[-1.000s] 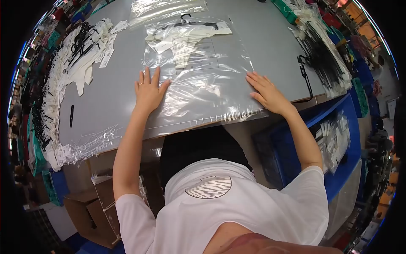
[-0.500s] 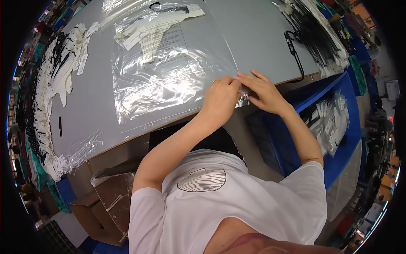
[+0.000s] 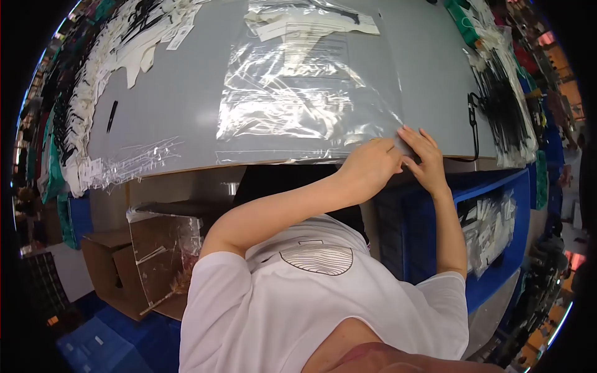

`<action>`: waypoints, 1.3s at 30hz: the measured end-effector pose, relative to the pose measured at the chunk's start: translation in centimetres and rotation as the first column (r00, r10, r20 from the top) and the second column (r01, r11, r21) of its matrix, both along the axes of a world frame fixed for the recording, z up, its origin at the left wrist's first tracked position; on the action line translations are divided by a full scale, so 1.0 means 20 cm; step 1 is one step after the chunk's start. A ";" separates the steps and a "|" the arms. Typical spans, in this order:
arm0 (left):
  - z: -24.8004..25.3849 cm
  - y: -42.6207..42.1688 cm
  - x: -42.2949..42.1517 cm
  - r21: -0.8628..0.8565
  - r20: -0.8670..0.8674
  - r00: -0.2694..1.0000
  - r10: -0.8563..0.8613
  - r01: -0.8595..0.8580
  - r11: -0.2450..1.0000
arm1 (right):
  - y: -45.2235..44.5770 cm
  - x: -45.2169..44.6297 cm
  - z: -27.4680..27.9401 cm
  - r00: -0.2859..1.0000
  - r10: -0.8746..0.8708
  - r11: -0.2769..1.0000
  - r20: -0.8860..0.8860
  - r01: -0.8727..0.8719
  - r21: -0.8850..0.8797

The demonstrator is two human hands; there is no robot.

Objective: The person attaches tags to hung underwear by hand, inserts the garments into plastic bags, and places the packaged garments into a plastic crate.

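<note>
A large clear plastic bag (image 3: pixel 286 118) lies flat on the grey table, its near edge along the table's front edge. Inside its upper part are a white garment (image 3: pixel 305 50) and a printed text panel. At the bag's near right corner, my left hand (image 3: pixel 372 166) has its fingers pinched together on the plastic; the fingertips are partly hidden. My right hand (image 3: pixel 426 159) is right beside it, fingers stretched out and thumb apart, touching the table by the same corner. The two hands nearly meet.
White garments on black hangers (image 3: pixel 140 46) line the left side; more hangers (image 3: pixel 504 112) lie right. A black pen (image 3: pixel 112 116) and clear plastic strips (image 3: pixel 140 163) are on the left. A blue bin (image 3: pixel 522 217) with bagged items and cardboard boxes (image 3: pixel 109 267) stand below.
My left hand has crossed from the bag's left part to its near right corner and closed there. My right hand has shifted slightly toward that corner. The camera view has also turned.
</note>
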State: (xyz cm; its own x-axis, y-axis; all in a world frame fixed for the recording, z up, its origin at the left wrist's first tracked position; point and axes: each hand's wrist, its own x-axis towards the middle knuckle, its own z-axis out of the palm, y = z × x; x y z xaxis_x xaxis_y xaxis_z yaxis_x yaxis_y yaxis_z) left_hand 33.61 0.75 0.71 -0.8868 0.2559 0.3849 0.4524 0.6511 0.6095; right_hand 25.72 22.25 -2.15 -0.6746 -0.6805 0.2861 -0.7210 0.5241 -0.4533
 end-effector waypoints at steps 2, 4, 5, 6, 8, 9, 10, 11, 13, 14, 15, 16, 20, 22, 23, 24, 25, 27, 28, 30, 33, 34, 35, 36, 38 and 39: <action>0.06 -0.30 0.13 0.041 -0.003 1.000 0.011 -0.011 0.999 | -0.06 -0.01 -0.01 1.000 -0.004 1.000 -0.015 0.004 0.015; 0.11 -0.67 0.27 0.018 0.095 0.978 0.186 -0.188 0.982 | -0.10 -0.02 -0.01 1.000 0.004 1.000 -0.015 -0.005 -0.002; 0.16 -0.84 0.34 -0.024 0.207 0.922 0.327 -0.330 0.944 | -0.10 -0.01 0.00 1.000 -0.014 1.000 -0.018 0.014 -0.003; 0.21 -1.02 0.40 -0.083 0.315 0.834 0.454 -0.452 0.888 | -0.06 0.02 0.02 0.999 -0.050 0.999 -0.021 0.050 0.008; 0.22 -1.39 0.56 -0.205 0.233 0.679 0.696 -0.666 0.718 | 0.00 0.03 0.05 0.996 -0.088 0.996 -0.024 0.089 0.025; 0.21 -1.59 0.65 -0.272 0.147 0.588 0.795 -0.749 0.604 | -0.01 0.02 0.05 0.996 -0.082 0.996 -0.018 0.083 0.027; 0.20 -1.80 0.73 -0.360 0.044 0.500 0.865 -0.800 0.480 | -0.02 0.02 0.04 0.998 -0.065 0.998 -0.005 0.065 0.025; 0.19 -2.01 0.81 -0.448 -0.047 0.416 0.908 -0.821 0.354 | -0.04 0.02 0.03 0.999 -0.049 0.999 0.005 0.049 0.021; 0.18 -2.39 0.95 -0.614 -0.168 0.299 0.939 -0.778 0.138 | -0.07 0.03 0.02 0.999 -0.043 0.999 0.009 0.043 0.011; 0.17 -2.56 1.02 -0.680 -0.221 0.252 0.942 -0.733 0.036 | -0.08 0.04 0.03 0.998 -0.055 0.998 0.003 0.055 0.006; 0.17 -2.72 1.09 -0.734 -0.274 0.209 0.939 -0.676 -0.064 | -0.08 0.04 0.03 0.998 -0.069 0.998 -0.007 0.069 0.000; 0.21 -2.79 1.12 -0.759 -0.272 0.162 0.948 -0.642 -0.108 | -0.08 0.05 0.03 0.997 -0.074 0.997 -0.010 0.074 -0.005; 0.27 -2.94 1.02 -0.750 -0.379 0.182 0.908 -0.635 -0.185 | -0.10 0.05 0.03 0.994 -0.105 0.994 -0.002 0.105 -0.018; 0.30 -2.73 0.81 -0.659 -0.471 0.316 0.824 -0.747 -0.090 | -0.10 0.05 0.03 0.995 -0.098 0.995 0.008 0.098 -0.022; 0.32 -2.53 0.69 -0.605 -0.468 0.427 0.774 -0.793 0.072 | -0.10 0.04 0.02 0.996 -0.093 0.996 -0.002 0.093 -0.015; 0.34 -2.29 0.59 -0.559 -0.439 0.558 0.704 -0.783 0.272 | -0.10 0.04 0.02 0.996 -0.088 0.996 -0.012 0.088 -0.009; 0.34 -2.06 0.50 -0.526 -0.385 0.694 0.608 -0.707 0.473 | -0.09 0.03 0.02 0.996 -0.085 0.996 -0.021 0.085 -0.003; 0.30 -1.67 0.39 -0.530 -0.247 0.892 0.379 -0.452 0.717 | -0.09 0.04 0.00 0.997 -0.073 0.997 -0.027 0.073 0.001; 0.26 -1.53 0.37 -0.551 -0.183 0.938 0.295 -0.346 0.760 | -0.09 0.04 -0.01 0.997 -0.068 0.998 -0.031 0.069 0.011; 0.14 -1.38 0.38 -0.591 -0.099 0.979 0.176 -0.200 0.782 | -0.08 0.03 -0.02 0.997 -0.065 0.997 -0.049 0.067 0.026; -0.01 -1.29 0.42 -0.618 -0.073 0.995 0.064 -0.095 0.781 | -0.05 0.04 -0.01 0.997 -0.069 0.997 -0.040 0.069 0.017; -0.04 -1.30 0.43 -0.617 -0.120 0.992 0.050 -0.114 0.779 | -0.05 0.05 0.00 0.998 -0.066 0.998 -0.019 0.067 0.007; -0.07 -1.31 0.45 -0.615 -0.164 0.986 0.037 -0.131 0.777 | -0.04 0.06 0.00 0.998 -0.063 0.998 0.004 0.063 -0.004; -0.06 -1.30 0.47 -0.617 -0.188 0.982 0.034 -0.145 0.774 | -0.03 0.07 0.01 0.998 -0.057 0.998 0.014 0.057 -0.013; -0.03 -1.27 0.52 -0.545 -0.159 0.983 0.087 -0.161 0.823 | 0.01 0.11 0.04 0.998 -0.044 0.999 0.047 0.045 -0.021; 0.00 -1.24 0.54 -0.464 -0.103 0.986 0.133 -0.166 0.870 | 0.05 0.14 0.06 0.997 -0.044 0.999 0.069 0.045 -0.016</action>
State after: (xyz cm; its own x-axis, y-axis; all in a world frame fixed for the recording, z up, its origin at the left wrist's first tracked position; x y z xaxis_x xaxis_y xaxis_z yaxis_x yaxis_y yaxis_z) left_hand 44.46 -24.11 0.63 -0.9060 0.2869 0.3111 0.3545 0.9161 0.1876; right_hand 28.55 23.25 -1.04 -0.7224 -0.6449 0.2496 -0.6640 0.5462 -0.5106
